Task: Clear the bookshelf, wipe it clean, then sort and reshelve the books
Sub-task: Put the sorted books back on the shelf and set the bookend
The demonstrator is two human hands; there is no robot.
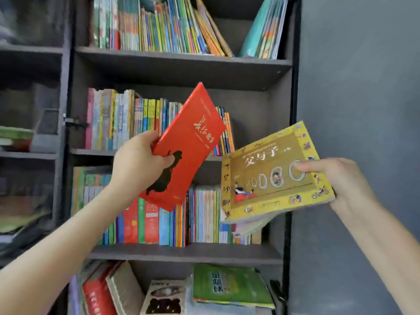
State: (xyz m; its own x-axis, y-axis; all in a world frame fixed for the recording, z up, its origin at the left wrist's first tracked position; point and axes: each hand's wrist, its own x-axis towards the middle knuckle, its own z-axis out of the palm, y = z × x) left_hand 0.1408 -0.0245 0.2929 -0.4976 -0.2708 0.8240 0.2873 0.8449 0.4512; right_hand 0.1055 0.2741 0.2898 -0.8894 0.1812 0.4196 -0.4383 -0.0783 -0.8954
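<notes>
My left hand [138, 162] grips a red book [188, 142] with a black silhouette on its cover, tilted in front of the middle shelves. My right hand [336, 180] holds a small stack of books with a yellow-bordered comic book [270, 178] on top, thumb pressed on its cover. Both are held up before a dark bookshelf [181, 64]. Upright rows of colourful books [113, 123] fill its shelves.
The lowest visible shelf holds a flat green book [229, 285], a white box [166, 296] and leaning red books [97, 294]. A grey wall [363, 87] stands to the right. A second dark shelf unit [29, 133] with stacked items is on the left.
</notes>
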